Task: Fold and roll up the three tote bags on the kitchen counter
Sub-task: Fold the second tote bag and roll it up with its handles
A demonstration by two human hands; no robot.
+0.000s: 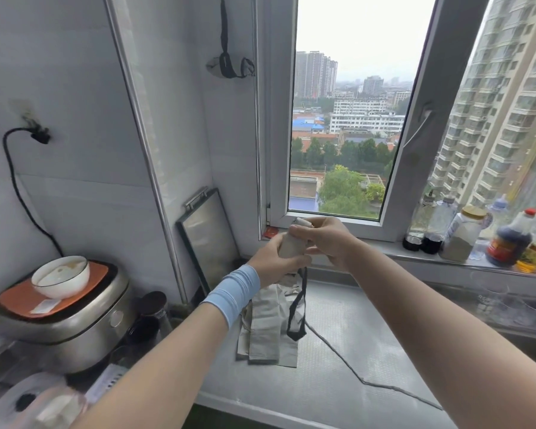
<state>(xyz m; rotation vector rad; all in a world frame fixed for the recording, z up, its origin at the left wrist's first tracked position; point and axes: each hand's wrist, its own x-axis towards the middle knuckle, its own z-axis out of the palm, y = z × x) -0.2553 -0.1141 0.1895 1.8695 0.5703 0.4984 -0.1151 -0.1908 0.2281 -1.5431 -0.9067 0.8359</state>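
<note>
Beige canvas, rolled tight into a stubby cylinder, held up above the table in both hands.

Left hand (pixel 276 258), with a pale blue band at the wrist, wraps its fingers around the lower part of the rolled tote bag (pixel 293 243); right hand (pixel 325 239) pinches the top end, fingers closed on the cloth. A thin black strap (pixel 300 305) hangs in a loop from the roll. Beneath it, more folded tote bags (pixel 270 332) lie flat and creased on the dull, dimpled metal table (pixel 353 335). A brushed-steel rice cooker (pixel 65 317) carries a glossy white bowl (pixel 61 275).
</note>
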